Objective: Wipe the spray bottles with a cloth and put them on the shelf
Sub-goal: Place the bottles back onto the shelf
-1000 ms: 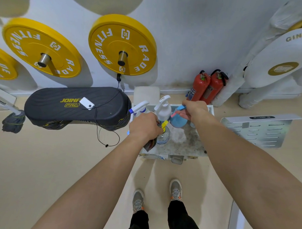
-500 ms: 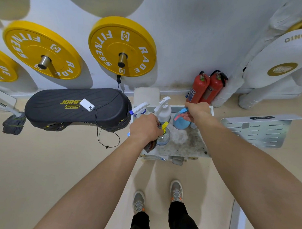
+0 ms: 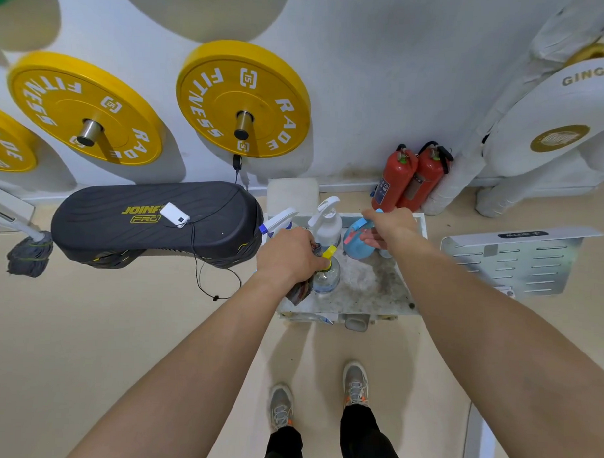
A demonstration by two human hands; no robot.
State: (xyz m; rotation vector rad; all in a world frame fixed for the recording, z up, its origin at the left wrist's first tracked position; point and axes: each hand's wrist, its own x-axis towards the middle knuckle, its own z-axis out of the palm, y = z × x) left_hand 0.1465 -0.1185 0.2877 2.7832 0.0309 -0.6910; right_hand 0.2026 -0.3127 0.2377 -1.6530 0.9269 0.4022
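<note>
On the low stained shelf stand several spray bottles. My left hand grips a dark cloth beside a clear bottle with a yellow nozzle. A white-headed bottle with a blue tip and a white bottle stand behind that hand. Over a blue bottle with a pink trigger hovers my right hand, its fingers loosely spread and touching the bottle's right side.
A black padded bench with a white device on a cable lies left of the shelf. Two red fire extinguishers stand behind it by the wall. A perforated metal panel lies to the right. Yellow weight plates hang on the wall.
My right hand has set the blue bottle down on the shelf and loosened its hold on the top. My left hand with the cloth has stayed by the clear bottle.
</note>
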